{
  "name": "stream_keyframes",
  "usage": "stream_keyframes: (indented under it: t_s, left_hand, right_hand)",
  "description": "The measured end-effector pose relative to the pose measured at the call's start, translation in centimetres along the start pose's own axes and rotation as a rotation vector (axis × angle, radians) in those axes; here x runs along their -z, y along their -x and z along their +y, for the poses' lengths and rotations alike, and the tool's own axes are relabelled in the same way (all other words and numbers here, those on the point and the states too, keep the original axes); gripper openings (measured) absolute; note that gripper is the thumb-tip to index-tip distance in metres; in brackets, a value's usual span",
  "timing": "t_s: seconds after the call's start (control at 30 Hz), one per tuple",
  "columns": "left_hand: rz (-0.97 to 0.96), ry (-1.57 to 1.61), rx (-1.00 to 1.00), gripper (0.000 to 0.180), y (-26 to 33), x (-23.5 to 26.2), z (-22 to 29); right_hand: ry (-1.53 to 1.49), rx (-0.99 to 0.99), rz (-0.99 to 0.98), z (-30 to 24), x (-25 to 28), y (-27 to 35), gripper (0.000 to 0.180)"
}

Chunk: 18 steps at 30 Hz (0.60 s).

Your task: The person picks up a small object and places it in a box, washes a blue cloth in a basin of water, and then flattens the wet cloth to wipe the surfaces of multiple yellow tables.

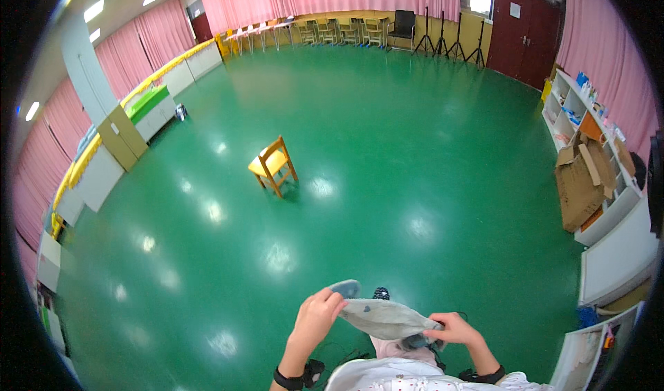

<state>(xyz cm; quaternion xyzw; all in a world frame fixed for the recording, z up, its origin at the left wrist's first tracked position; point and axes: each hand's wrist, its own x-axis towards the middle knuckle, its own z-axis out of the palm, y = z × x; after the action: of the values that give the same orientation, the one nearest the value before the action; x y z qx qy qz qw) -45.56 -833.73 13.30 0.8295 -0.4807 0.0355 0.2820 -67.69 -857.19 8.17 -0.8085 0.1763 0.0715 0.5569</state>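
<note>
In front of my body, a light grey cloth item with blue-grey ends [384, 319] is stretched between my two hands. My left hand [317, 320] pinches its left end, beside a rounded blue-grey flap that sticks up past the fingers. At its right end, my right hand [456, 329] has fingers closed on the edge, near a darker grey part hanging below. What kind of item it is, I cannot make out. Both wrists wear black bands. Farther ahead on the green floor [366, 149], a small wooden chair [273, 163] with a yellow seat stands upright, apart from my hands.
White shelves [564, 100] line the right wall, with an open cardboard box [581, 187] leaning there. Black tripods [443, 42], a black chair [402, 28] and several small chairs stand along the far wall. Low white cabinets [100, 177] run down the left. Dark cables lie by my feet.
</note>
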Motion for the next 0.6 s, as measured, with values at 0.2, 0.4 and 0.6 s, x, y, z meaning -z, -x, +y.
stream_keyframes:
  t_s: [0.2, 0.4, 0.6]
  left_hand:
    - [-0.086, -0.070, 0.097, 0.018, -14.7, -2.0, -8.8]
    - [0.040, -0.171, 0.304, 0.016, -28.1, -3.9, -16.9]
    - [-0.091, -0.141, 0.199, 0.017, -46.0, -9.5, -26.4]
  right_hand:
    - [0.037, 0.099, 0.004, -3.3, 11.3, -17.0, 0.027]
    - [-0.014, 0.332, -0.101, -10.0, 20.7, -35.5, 0.025]
    - [-0.126, 0.403, -0.056, -11.9, 31.0, -53.4, 0.016]
